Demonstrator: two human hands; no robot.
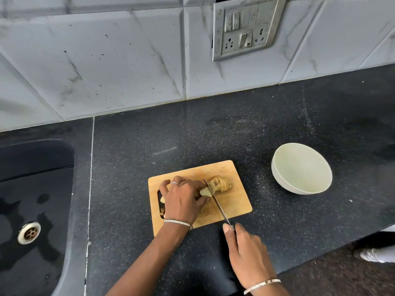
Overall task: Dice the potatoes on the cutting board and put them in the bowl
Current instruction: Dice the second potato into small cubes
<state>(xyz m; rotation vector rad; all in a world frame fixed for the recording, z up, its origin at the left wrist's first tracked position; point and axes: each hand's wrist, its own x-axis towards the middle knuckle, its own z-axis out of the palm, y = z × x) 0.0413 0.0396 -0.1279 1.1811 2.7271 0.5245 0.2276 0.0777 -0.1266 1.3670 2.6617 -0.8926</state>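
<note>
Slicing, head view: my left hand [183, 199] presses curled fingers over the potato [218, 185] on the cutting board [237, 201], centre frame. My right hand [245, 251], lower centre, is clenched round the knife [217, 202] handle, blade in the potato. Slices only, no dice that I can see. Bowl [301, 168], right, looks empty; most work remains.

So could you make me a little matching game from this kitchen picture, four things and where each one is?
Things:
1. bowl
2. knife
3. sink
4. socket

Places:
A. on the wall
B. far left, set into the counter
C. in the right hand, blade across the potato
D. on the counter, right of the board

Pairs: 1-D, 2-C, 3-B, 4-A
</note>
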